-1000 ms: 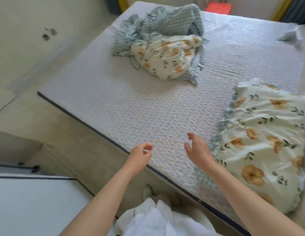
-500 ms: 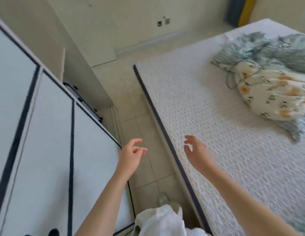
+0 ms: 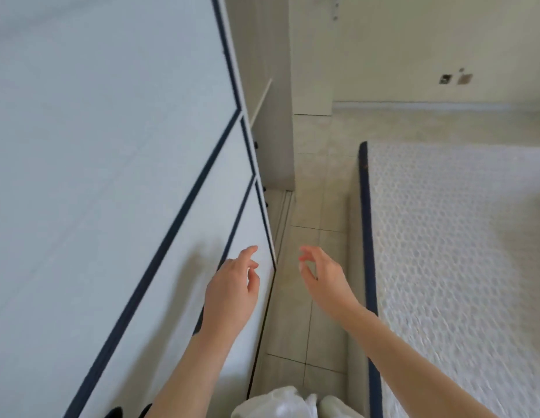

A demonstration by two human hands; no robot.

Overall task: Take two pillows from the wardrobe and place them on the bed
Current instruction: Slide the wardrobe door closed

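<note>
The white wardrobe point(image 3: 112, 176) with dark blue trim lines fills the left of the view; its sliding door panel stands close in front of me. My left hand point(image 3: 232, 291) is empty, fingers apart, held in front of the door's right edge. My right hand point(image 3: 323, 276) is also empty with loosely curled fingers, over the floor strip between wardrobe and bed. The bed point(image 3: 458, 251), with a white textured mattress and dark blue edge, lies at the right. No pillow is in view.
A narrow tiled floor strip point(image 3: 317, 206) runs between wardrobe and bed. Beyond the door edge an open wardrobe section point(image 3: 271, 131) shows a pale inner wall. A cream wall with sockets point(image 3: 455, 79) stands at the back. White clothing shows at the bottom.
The view has swung left from the bed to the wardrobe. The floral pillow and the bundle of bedding have left the view. Both hands stay empty and now hang beside the wardrobe door.
</note>
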